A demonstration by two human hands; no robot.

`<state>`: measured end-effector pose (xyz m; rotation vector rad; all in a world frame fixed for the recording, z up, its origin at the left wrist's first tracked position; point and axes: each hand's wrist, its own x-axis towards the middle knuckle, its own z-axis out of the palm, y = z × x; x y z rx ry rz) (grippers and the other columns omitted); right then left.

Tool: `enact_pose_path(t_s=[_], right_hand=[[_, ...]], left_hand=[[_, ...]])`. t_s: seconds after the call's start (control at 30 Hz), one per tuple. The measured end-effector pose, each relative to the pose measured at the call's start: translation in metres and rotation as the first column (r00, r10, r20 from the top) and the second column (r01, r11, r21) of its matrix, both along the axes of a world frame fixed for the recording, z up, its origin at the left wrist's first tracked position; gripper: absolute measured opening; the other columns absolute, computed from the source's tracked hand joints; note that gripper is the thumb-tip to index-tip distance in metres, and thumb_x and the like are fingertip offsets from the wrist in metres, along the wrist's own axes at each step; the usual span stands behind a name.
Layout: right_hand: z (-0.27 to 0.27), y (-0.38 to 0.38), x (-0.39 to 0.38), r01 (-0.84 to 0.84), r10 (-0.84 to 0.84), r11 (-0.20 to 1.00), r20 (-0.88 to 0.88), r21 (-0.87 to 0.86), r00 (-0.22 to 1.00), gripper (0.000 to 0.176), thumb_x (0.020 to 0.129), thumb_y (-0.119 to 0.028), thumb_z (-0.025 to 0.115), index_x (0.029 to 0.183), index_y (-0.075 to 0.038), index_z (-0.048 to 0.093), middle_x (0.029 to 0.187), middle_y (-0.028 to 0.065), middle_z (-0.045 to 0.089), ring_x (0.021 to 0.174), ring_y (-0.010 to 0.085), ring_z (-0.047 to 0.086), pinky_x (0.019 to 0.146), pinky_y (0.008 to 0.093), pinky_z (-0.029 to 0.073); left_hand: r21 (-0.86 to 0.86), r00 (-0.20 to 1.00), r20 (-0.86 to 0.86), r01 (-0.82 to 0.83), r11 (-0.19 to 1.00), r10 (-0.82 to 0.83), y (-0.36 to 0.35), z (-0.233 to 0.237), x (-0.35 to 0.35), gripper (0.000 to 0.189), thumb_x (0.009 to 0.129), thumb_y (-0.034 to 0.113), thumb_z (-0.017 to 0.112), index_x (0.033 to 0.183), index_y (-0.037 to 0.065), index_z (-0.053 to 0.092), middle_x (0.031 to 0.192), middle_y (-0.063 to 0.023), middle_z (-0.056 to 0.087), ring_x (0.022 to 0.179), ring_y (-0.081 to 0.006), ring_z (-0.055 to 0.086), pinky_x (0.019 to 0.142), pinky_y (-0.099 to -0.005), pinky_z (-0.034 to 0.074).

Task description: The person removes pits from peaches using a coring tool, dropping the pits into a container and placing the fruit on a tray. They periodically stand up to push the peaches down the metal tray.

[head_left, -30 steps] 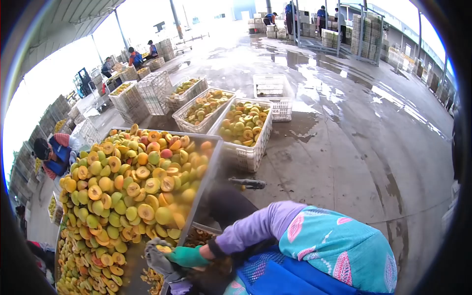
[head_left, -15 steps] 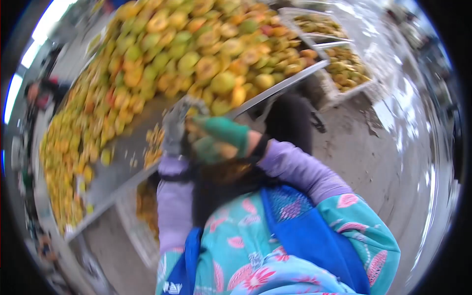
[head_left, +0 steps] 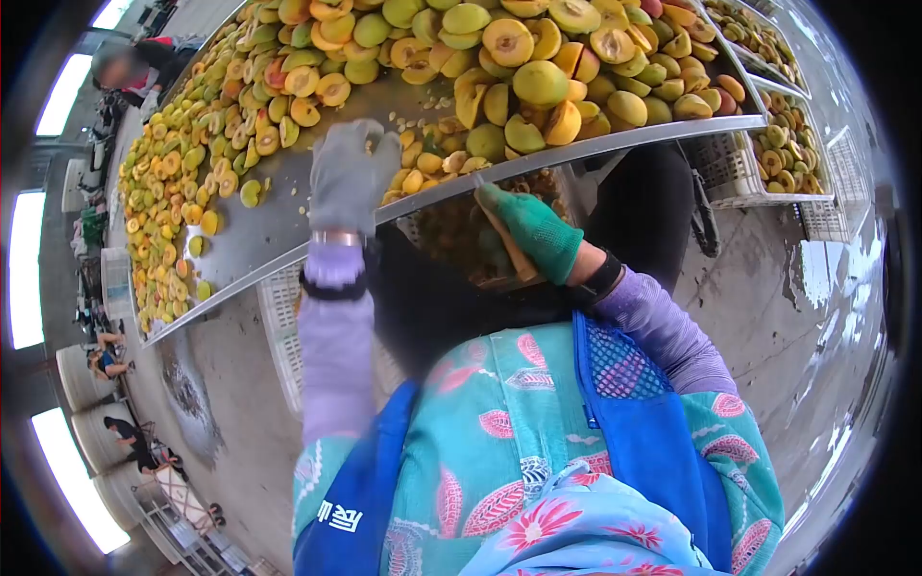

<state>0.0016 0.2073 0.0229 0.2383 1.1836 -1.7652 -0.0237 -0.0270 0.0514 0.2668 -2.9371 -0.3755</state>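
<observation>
Fruit covers most of the metal worktop [head_left: 259, 240] in the head view. Halved peaches [head_left: 538, 58], their stone hollows showing, lie heaped beyond its near rim, with a few rounder, seemingly uncut ones among them. We see the left hand [head_left: 353, 173], grey-gloved, resting just beyond that rim beside a scatter of loose stones [head_left: 427, 158]; its fingers are spread flat and grip nothing. The right hand [head_left: 538, 230], green-gloved, sits just below the rim, fingers closed round a wooden-handled knife [head_left: 504, 245], above a crate of stones [head_left: 451, 226] tucked under the rim. We judge the work well advanced: most fruit is split and stoned, and only some rounder pieces look uncut. Right of the rim, white crates [head_left: 783, 144] carry more halves.
</observation>
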Motion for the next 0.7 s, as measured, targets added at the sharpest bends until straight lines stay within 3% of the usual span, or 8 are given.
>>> enact_pose_path(t_s=[0.13,0.17,0.23,0.27,0.4,0.5,0.63,0.7], right_hand=[[-0.020,0.002,-0.021,0.191,-0.168,0.979,-0.247,0.073,0.954,0.032,0.096,-0.040,0.049,0.092,-0.009,0.055,0.061,0.0012,0.042,0.056,0.0142,0.047,0.050,0.0311,0.041],[-0.027,-0.004,-0.032,0.205,-0.133,0.971,-0.444,0.120,0.886,0.031,0.096,-0.038,0.049,0.091,-0.007,0.055,0.062,0.0054,0.047,0.058,0.0187,0.051,0.051,0.0337,0.043],[-0.030,-0.026,-0.059,0.285,0.058,0.927,-0.842,0.245,0.536,0.030,0.095,-0.034,0.048,0.092,-0.005,0.056,0.069,0.0146,0.056,0.064,0.0292,0.058,0.056,0.0395,0.047],[-0.024,-0.041,-0.070,0.364,0.222,0.884,-0.948,0.294,0.227,0.030,0.094,-0.033,0.049,0.092,-0.004,0.057,0.073,0.0195,0.060,0.068,0.0353,0.061,0.059,0.0426,0.049],[-0.040,-0.100,-0.100,0.306,0.536,0.814,-0.842,0.494,-0.067,0.025,0.089,-0.023,0.050,0.096,-0.005,0.065,0.088,0.0210,0.065,0.078,0.0381,0.064,0.067,0.0451,0.052],[-0.035,-0.114,-0.120,0.061,0.732,0.675,-0.677,0.736,0.075,0.027,0.085,-0.023,0.051,0.096,-0.003,0.067,0.097,0.0222,0.066,0.089,0.0363,0.066,0.075,0.0442,0.053],[-0.068,-0.114,-0.133,0.065,0.463,0.856,-0.817,0.513,0.343,0.045,0.092,-0.040,0.044,0.099,-0.001,0.065,0.101,0.0236,0.065,0.098,0.0385,0.061,0.084,0.0432,0.047],[-0.026,-0.080,-0.097,0.088,0.292,0.917,-0.806,0.388,0.515,0.053,0.094,-0.048,0.040,0.101,-0.001,0.063,0.100,0.0244,0.064,0.096,0.0400,0.060,0.084,0.0429,0.046]], left_hand=[[-0.341,0.913,0.336,-0.111,0.934,0.231,-0.048,-0.051,-0.060,0.036,0.086,0.027,0.057,0.119,0.013,0.060,0.125,-0.0150,0.056,0.109,-0.0375,0.055,0.092,-0.0401,0.046],[-0.348,0.926,0.378,0.131,0.928,0.011,-0.068,-0.071,-0.061,0.036,0.088,0.027,0.055,0.122,0.015,0.058,0.129,-0.0133,0.054,0.110,-0.0384,0.054,0.093,-0.0407,0.046],[-0.314,0.789,0.466,0.571,0.759,-0.401,-0.097,-0.102,-0.052,0.038,0.090,0.026,0.051,0.127,0.019,0.054,0.136,-0.0097,0.049,0.114,-0.0402,0.052,0.096,-0.0418,0.044],[-0.242,0.777,0.361,0.612,0.753,-0.516,-0.094,-0.109,-0.048,0.033,0.092,0.022,0.048,0.124,0.020,0.056,0.132,-0.0082,0.053,0.113,-0.0390,0.053,0.096,-0.0419,0.044],[0.002,0.852,0.291,0.455,0.890,-0.436,-0.049,-0.092,-0.032,0.032,0.090,0.019,0.049,0.121,0.014,0.057,0.121,-0.0129,0.059,0.111,-0.0369,0.055,0.094,-0.0411,0.045],[0.029,0.819,0.282,0.513,0.858,-0.500,-0.038,-0.078,-0.019,0.033,0.086,0.015,0.055,0.118,0.007,0.059,0.111,-0.0164,0.064,0.106,-0.0374,0.057,0.090,-0.0414,0.047],[0.077,0.918,0.018,0.393,0.916,-0.396,-0.012,-0.052,0.005,0.027,0.086,0.012,0.057,0.110,0.002,0.063,0.105,-0.0188,0.066,0.100,-0.0337,0.062,0.086,-0.0370,0.050],[0.596,0.987,0.021,0.117,0.794,-0.161,0.005,-0.043,0.017,0.027,0.088,0.022,0.057,0.107,0.005,0.064,0.099,-0.0173,0.067,0.094,-0.0325,0.065,0.082,-0.0361,0.051]])
